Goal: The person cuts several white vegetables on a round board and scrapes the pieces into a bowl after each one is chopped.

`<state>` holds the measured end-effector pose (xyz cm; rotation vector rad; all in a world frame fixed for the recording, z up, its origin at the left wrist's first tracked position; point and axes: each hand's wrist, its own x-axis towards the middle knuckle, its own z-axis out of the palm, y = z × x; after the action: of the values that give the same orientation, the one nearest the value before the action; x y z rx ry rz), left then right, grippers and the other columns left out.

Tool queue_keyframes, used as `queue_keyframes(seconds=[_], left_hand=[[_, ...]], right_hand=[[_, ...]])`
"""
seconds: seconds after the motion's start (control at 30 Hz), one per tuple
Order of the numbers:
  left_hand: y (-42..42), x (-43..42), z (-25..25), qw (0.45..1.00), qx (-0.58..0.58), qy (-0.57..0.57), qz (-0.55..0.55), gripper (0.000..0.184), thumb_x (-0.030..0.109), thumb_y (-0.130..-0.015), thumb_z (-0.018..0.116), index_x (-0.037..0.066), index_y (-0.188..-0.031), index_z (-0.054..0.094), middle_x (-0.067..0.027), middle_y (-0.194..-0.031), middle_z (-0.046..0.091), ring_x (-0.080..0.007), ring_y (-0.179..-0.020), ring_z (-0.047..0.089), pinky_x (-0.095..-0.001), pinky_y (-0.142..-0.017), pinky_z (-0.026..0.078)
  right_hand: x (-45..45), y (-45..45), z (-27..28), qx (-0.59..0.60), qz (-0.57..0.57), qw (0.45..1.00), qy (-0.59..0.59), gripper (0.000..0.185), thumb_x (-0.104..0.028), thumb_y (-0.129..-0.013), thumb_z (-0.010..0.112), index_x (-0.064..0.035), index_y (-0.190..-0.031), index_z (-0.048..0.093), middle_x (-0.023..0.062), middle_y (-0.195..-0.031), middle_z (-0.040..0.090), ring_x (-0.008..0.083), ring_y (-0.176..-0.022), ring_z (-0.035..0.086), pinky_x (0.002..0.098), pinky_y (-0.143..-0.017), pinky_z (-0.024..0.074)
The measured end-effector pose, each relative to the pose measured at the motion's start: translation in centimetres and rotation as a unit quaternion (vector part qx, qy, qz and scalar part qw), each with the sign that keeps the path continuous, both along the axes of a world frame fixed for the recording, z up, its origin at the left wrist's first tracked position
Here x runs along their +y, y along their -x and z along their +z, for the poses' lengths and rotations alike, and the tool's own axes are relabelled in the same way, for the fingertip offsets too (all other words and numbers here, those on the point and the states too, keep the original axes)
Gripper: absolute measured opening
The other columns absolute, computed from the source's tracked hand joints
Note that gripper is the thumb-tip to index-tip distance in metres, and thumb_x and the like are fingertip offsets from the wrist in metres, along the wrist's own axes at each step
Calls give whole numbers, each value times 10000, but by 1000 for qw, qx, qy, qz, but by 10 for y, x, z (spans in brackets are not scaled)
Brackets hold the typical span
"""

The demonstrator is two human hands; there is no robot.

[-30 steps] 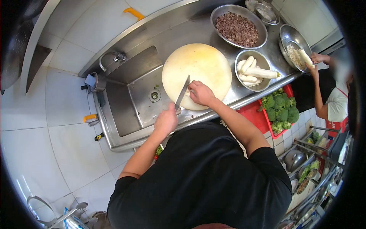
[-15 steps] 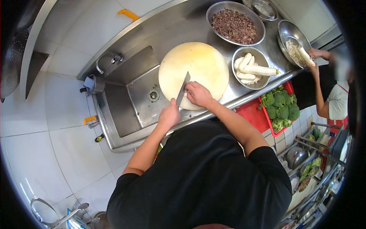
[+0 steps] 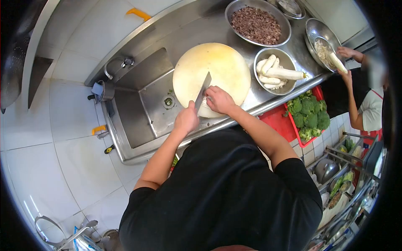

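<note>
My left hand (image 3: 186, 119) is closed round the handle of a kitchen knife (image 3: 203, 88), whose broad blade slants up over a round cutting board (image 3: 211, 58). My right hand (image 3: 219, 100) lies beside the blade, fingers curled and pressed down on a small white piece of food (image 3: 205, 101) on the board. Most of that piece is hidden by the fingers and the blade, so its kind cannot be made out. A few pale bits lie near the board's front edge.
Right of the board stand a bowl (image 3: 274, 92) of peeled white vegetables and a bowl (image 3: 228, 19) of chopped purplish-brown food. A sink (image 3: 138, 121) lies left. Broccoli (image 3: 309, 112) fills a red crate below the counter. A co-worker's hands (image 3: 346, 75) hold a white vegetable over another bowl.
Both hands and the knife have shifted slightly, with the blade a little higher in view. More white food shows beside the blade. The co-worker's upper hand has moved off the vegetable's end.
</note>
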<state>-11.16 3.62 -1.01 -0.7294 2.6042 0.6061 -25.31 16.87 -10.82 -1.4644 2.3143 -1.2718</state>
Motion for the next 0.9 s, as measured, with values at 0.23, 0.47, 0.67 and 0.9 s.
queue_keyframes(seconds=[0.23,0.47,0.67,0.9], left_hand=[[-19,12,3,999,-42,9,-2,224,167,-1030,517,2,-1178,486,-329,-921,706,-526,-910,689,-626,-822,516],[-1,3,6,1000,5,-2,-17,226,186,-1040,508,14,-1184,476,-335,-921,702,-534,-905,686,-644,-814,507],[-11,22,-8,1000,-19,-7,16,250,204,-1053,495,5,-1203,482,-343,-896,690,-539,-886,673,-628,-806,507],[-5,14,-16,1000,18,-4,17,243,214,-1050,511,16,-1190,493,-353,-911,689,-546,-873,676,-638,-793,514]], right_hand=[[8,-2,-4,-7,-13,1000,8,194,-98,-833,676,-54,-1019,645,126,-1022,646,342,-1000,632,436,-896,543],[12,-1,5,2,-7,1000,1,181,-92,-841,643,-49,-1017,639,129,-1020,645,335,-1002,628,440,-914,536],[16,0,-4,-5,-4,1000,21,220,-119,-840,678,-55,-1046,638,126,-1042,643,340,-1013,627,437,-907,532],[36,-5,8,137,23,988,-68,490,-314,-912,693,-39,-1299,573,141,-1239,591,318,-1184,550,426,-1002,442]])
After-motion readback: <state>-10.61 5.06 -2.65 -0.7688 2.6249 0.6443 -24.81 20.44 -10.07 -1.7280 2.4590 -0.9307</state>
